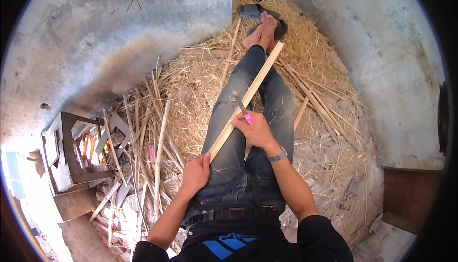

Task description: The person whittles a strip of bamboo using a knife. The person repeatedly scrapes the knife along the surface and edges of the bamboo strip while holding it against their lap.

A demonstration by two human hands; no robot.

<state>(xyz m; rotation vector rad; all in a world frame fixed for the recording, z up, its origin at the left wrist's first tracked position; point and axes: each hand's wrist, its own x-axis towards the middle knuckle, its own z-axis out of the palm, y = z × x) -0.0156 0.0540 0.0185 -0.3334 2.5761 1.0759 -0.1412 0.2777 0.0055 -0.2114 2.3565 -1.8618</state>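
Note:
A long pale split bamboo strip (pixel 260 77) lies slantwise over my outstretched legs, its far end near my bare feet. My left hand (pixel 196 172) is closed round its near end, above my left thigh. In my right hand (pixel 256 130) is a knife (pixel 242 105) with a bright pink patch at the handle. The dark, narrow blade points up and to the left, crossing the strip around its middle. My right fingers wrap the handle and rest against the strip; part of the handle is hidden inside the hand.
Loose shavings (pixel 191 90) cover the ground around my legs. Several long sticks (pixel 160 152) stand and lie at the left, beside an overturned wooden frame (pixel 76 152). More strips (pixel 312 97) lie at the right. Dark slippers (pixel 257 11) sit beyond my feet. Grey walls (pixel 129 28) close both sides.

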